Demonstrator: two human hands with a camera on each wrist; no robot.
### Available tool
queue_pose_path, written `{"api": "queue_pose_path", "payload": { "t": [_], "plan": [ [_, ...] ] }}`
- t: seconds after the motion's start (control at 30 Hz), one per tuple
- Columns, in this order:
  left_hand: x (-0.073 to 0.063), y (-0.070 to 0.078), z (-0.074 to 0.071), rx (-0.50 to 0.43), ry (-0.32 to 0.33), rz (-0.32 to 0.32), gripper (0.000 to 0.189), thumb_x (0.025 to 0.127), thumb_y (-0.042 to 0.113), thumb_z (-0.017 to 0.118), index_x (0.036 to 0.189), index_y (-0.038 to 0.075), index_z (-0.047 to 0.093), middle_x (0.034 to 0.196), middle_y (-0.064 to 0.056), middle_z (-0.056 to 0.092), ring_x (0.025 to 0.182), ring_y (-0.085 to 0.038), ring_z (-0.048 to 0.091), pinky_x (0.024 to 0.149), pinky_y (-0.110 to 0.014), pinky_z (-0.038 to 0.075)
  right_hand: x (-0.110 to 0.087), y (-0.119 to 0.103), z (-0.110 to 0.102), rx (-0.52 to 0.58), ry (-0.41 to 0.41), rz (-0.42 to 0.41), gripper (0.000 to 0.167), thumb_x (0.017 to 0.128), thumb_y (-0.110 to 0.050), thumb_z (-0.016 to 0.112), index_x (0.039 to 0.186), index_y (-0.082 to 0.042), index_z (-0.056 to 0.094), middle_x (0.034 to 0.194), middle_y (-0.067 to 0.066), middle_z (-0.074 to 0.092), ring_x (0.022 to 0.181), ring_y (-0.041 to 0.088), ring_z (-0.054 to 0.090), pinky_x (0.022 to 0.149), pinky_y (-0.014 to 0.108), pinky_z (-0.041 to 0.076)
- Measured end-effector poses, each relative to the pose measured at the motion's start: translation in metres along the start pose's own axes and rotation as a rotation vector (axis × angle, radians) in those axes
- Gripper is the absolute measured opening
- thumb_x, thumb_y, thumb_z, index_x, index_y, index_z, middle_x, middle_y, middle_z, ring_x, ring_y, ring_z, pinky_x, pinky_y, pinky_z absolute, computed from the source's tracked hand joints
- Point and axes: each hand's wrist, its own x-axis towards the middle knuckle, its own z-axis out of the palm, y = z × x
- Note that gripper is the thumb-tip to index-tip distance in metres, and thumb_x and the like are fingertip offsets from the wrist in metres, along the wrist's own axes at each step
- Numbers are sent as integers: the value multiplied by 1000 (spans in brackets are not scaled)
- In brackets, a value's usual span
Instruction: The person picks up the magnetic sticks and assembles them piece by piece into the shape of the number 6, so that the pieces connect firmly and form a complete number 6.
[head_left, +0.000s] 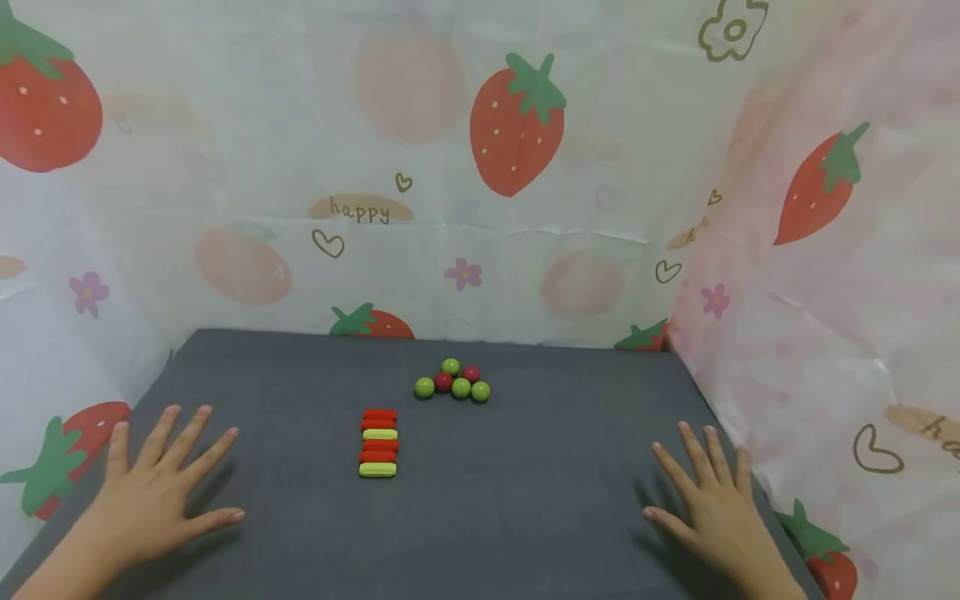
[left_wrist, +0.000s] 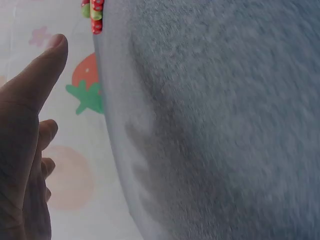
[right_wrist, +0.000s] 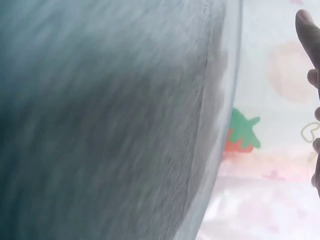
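My left hand (head_left: 152,502) is spread over the left side of the dark grey cloth-covered table (head_left: 525,500), fingers straight and pointing forward, holding nothing. On the right side my right hand (head_left: 717,510) is spread likewise, also without anything in it. Between them, left of centre, several small red bars (head_left: 379,446) and two yellow-green bars (head_left: 377,470) lie side by side in a column. Behind these, several green balls (head_left: 424,387) and two red balls (head_left: 443,382) sit in a cluster. Bars and balls overlap at the top of the left wrist view.
A strawberry-printed curtain (head_left: 450,242) hangs behind the table, with more of it (head_left: 832,333) along the right and left sides. Both hands cast shadows on the tabletop. The right wrist view takes in the table and printed cloth.
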Motion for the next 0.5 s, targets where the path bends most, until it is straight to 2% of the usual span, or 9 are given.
{"api": "queue_pose_path", "payload": {
  "t": [0.23, 0.4, 0.5],
  "plan": [
    [5, 8, 1, -32, -4, 10, 113, 78, 82, 64, 165, 36, 10, 172, -5, -13, 154, -28, -28, 109, -69, -26, 11, -7, 7, 28, -5, -11, 89, 89, -65, 67, 162, -25, 33, 173, 8, 2, 157, 36, -10, 117, 71, -8],
    [6, 12, 5, -43, 8, 17, 110, 79, 82, 64, 165, 33, 16, 172, -3, -12, 155, -26, -27, 111, -69, -24, 18, -11, 7, 47, 8, -20, 88, 89, -64, 68, 160, -25, 36, 172, 13, 12, 158, 37, -7, 119, 69, -6],
    [8, 17, 5, -55, 10, 25, 109, 80, 81, 64, 165, 31, 18, 172, -3, -11, 155, -27, -26, 111, -70, -23, 23, -15, 5, 62, 11, -25, 87, 89, -63, 69, 160, -24, 37, 172, 13, 12, 158, 38, -5, 119, 69, -5]
  ]
}}
